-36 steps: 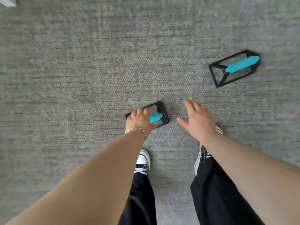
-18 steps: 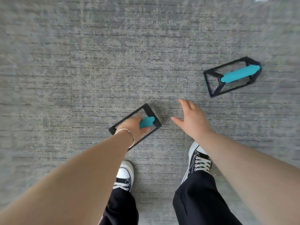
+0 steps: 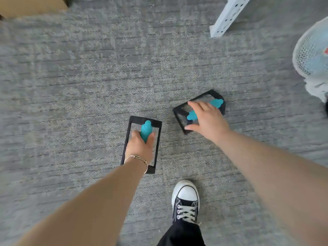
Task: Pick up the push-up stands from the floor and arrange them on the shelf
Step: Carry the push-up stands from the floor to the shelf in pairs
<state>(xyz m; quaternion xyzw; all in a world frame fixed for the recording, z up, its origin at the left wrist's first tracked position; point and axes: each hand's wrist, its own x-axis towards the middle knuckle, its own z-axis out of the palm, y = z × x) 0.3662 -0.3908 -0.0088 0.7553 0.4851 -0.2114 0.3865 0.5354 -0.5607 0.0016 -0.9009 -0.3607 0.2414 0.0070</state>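
Seen from above, a grey carpeted floor [image 3: 79, 86] filled the view; the left hand [image 3: 140, 145], a thin bracelet [image 3: 137, 159] at its wrist, had its fingers [image 3: 150, 137] curled tight around the turquoise grip of a black-framed push-up stand [image 3: 132, 121], its frame running away from the person; just to the right, the right hand [image 3: 207, 118] hovered over a second push-up stand [image 3: 217, 96] on the carpet, fingers spread, thumb at the frame's near corner; whether it touched the grip could not be told; a black-and-white sneaker [image 3: 185, 197] stood below; a white perforated shelf post [image 3: 229, 15] rose at the top.
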